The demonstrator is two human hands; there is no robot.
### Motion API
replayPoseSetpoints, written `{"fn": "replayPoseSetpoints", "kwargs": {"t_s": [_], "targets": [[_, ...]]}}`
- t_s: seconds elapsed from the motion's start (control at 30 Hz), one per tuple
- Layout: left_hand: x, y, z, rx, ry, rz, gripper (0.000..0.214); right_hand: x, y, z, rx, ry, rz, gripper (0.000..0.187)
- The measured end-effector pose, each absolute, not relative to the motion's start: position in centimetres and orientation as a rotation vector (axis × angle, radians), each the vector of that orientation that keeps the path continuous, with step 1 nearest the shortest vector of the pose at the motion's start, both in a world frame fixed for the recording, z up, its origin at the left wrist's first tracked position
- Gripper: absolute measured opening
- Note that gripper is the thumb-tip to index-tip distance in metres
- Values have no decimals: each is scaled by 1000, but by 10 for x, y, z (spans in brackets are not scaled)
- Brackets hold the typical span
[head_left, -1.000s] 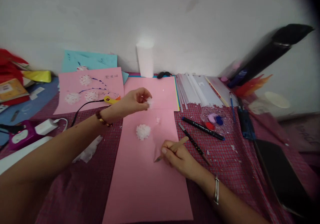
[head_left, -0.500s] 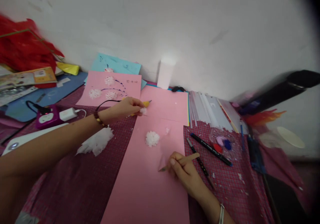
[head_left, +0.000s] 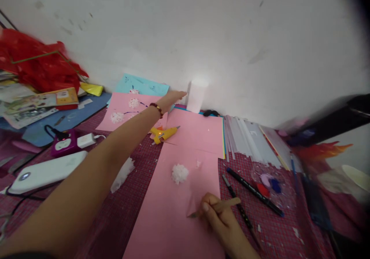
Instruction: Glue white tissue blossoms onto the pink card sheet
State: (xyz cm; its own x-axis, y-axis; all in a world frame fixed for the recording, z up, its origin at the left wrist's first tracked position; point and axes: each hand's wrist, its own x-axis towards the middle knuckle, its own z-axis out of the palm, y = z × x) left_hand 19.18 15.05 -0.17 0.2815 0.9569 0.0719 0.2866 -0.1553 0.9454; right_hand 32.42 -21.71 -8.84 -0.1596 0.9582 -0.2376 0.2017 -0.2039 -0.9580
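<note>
My left hand [head_left: 175, 97] reaches far forward over the cards, its fingers stretched out and apart from anything I can see in them. The fingertips are close to an upright white box-like object [head_left: 197, 97] with a glow at its top. Low on the pink paper [head_left: 164, 209], my right hand [head_left: 218, 220] is closed around a pointed wooden stick [head_left: 228, 204], its tip near the paper. A white paper flower [head_left: 179, 174] and a small white scrap [head_left: 198, 163] lie on that paper. Beneath my left wrist is a yellow glue gun [head_left: 163, 134].
Pink card with white flowers [head_left: 115, 106] lies at the back left. A white power bank [head_left: 49, 172] and purple socket [head_left: 64, 143] stand left. White tissue paper [head_left: 123, 174] is under my forearm. Black markers [head_left: 254, 191], pompoms [head_left: 268, 185] and paper strips [head_left: 245, 139] are at right.
My left hand has moved forward and right, away from the glue gun. The white tuft it pinched no longer shows in it. My right hand keeps its hold; the view has shifted slightly.
</note>
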Motion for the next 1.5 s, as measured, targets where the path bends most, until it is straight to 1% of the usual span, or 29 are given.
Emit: {"fn": "replayPoseSetpoints", "kwargs": {"t_s": [0.1,0.13,0.27,0.37,0.47,0.6,0.7,0.73,0.8,0.83,0.87,0.9,0.93,1.03,1.1,1.2,1.3,1.43,1.5], "targets": [[199,172,-8,1585,1204,994,12,326,-217,-92,-1421,-1366,1463,42],[201,177,-11,1594,1200,1017,13,326,-217,-93,-1414,-1368,1471,43],[203,187,-24,1616,1194,1131,36,328,-216,-95,-1390,-1374,1476,42],[201,182,-26,1528,1099,1124,38,328,-218,-94,-1381,-1358,1500,40],[193,158,-15,1403,921,1043,35,327,-218,-93,-1393,-1251,1449,39],[177,98,11,1296,749,922,28,331,-211,-86,-1471,-1036,1308,47],[166,43,26,1347,693,800,24,341,-204,-76,-1601,-1181,1388,44],[163,26,29,1392,686,758,24,345,-203,-71,-1662,-1252,1327,41],[158,-8,31,1510,668,685,27,347,-204,-58,-1777,-1353,1021,36],[156,-23,31,1580,642,674,29,346,-205,-51,-1801,-1354,868,36],[154,-38,30,1656,601,684,31,343,-206,-43,-1782,-1325,766,37],[153,-51,29,1736,545,714,34,337,-208,-34,-1723,-1283,740,36],[151,-64,28,1815,480,763,36,330,-209,-24,-1631,-1234,789,35],[145,-92,29,2052,329,941,38,305,-208,0,-1275,-1126,1172,34],[138,-102,32,2204,303,1041,37,291,-205,10,-1116,-1045,1353,31],[123,-104,35,2358,360,1093,44,277,-200,18,-1033,-926,1392,20],[107,-98,31,2309,436,1063,47,267,-196,18,-1012,-875,1426,18],[89,-92,20,1987,514,994,34,255,-188,9,-1040,-846,1381,15],[83,-92,20,1816,551,955,29,249,-182,4,-1069,-811,1375,18]]}}
